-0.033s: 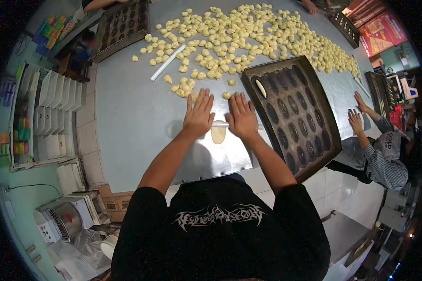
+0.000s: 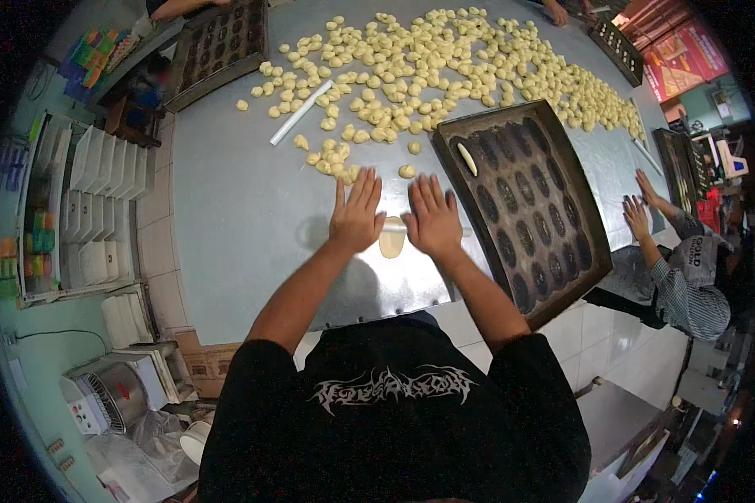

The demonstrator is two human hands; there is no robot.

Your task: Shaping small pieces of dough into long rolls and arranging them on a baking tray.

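My left hand [image 2: 357, 211] and my right hand [image 2: 432, 218] lie flat, fingers stretched out, over the two ends of a thin white rolling pin [image 2: 393, 227]. Only the pin's middle shows between the palms. Under it is a flattened oval of pale dough [image 2: 391, 246] on the metal table. A single dough ball [image 2: 406, 171] sits just beyond my right fingertips, and a small cluster of dough balls [image 2: 331, 155] is close to my left fingertips. To the right stands a dark moulded baking tray [image 2: 591, 251] with one shaped dough piece [image 2: 467, 159] in a far-left hollow.
Many dough balls [image 2: 428, 59] cover the far part of the table [image 2: 235, 218]. Another white rolling pin [image 2: 300, 112] lies at left. A second moulded tray [image 2: 218, 50] stands far left. At right, a co-worker's hands [image 2: 642, 205] rest on the table; other people's hands show at the far edge.
Both hands have slid slightly toward me, with the rolling pin between them rolling a little nearer over the dough. The tray and the dough balls stay where they were.
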